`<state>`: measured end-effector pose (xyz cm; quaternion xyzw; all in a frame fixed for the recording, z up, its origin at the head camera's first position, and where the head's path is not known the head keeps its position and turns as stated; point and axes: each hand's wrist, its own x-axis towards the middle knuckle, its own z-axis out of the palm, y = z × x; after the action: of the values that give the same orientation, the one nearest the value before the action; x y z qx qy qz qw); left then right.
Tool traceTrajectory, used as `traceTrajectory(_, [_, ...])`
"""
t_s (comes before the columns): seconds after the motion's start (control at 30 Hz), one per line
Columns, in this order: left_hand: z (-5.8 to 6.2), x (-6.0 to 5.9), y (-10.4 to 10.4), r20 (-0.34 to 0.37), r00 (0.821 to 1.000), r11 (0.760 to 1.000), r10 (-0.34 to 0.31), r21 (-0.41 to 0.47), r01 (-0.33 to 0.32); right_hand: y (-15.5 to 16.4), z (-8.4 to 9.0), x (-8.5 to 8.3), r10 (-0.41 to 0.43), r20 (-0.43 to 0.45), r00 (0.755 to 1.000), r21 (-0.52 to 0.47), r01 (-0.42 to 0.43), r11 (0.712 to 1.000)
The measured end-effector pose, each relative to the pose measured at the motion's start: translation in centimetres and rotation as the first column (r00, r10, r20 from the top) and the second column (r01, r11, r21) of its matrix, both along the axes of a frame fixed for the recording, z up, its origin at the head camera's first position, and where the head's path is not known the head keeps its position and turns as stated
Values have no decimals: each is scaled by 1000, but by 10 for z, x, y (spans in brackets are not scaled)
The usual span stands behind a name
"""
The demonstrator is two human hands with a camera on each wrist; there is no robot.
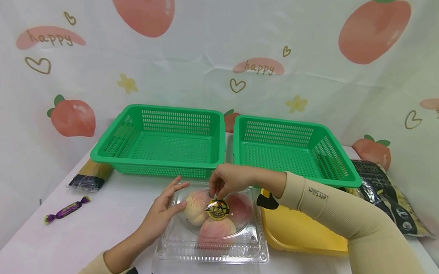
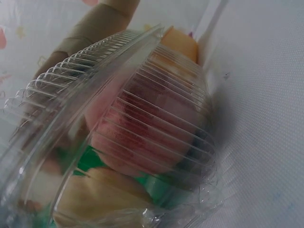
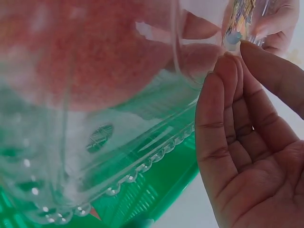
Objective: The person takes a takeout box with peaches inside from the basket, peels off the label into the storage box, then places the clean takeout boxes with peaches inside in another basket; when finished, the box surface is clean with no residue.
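Note:
A clear plastic clamshell box stands closed on the table with several peaches inside. On top of its lid is a round black-and-gold sticker. My right hand reaches over the lid and pinches the sticker's upper edge between thumb and fingertips; the right wrist view has the sticker's patterned face at those fingertips. Along the box's left side, my left hand rests with fingers extended, fingertips over the lid's edge. The left wrist view looks through the ribbed wall at a red peach.
Two green baskets stand behind the box. A yellow tray sits to its right, partly under my right forearm. Farther right lies a black printed bag. At left are a brown packet and a purple wrapped candy.

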<state>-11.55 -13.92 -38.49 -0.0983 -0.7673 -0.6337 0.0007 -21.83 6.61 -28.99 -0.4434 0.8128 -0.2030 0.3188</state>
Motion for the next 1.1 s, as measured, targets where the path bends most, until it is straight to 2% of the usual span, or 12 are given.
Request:
traceTrajectory(0.23, [0,1,0,1,1000,1000,4,-1,-4,1,-3,0,-11,12,1000,18,11,1000])
traceTrajectory(0.57, [0,2,0,-8,1000,1000,5,-15,-5,1,-3,2,32,-14,999,72,-31,997])
traceTrajectory(1.1, [1,0,0,-6,1000,1000,3,-31,-3,10,1,0,60,69,996,80,-65,995])
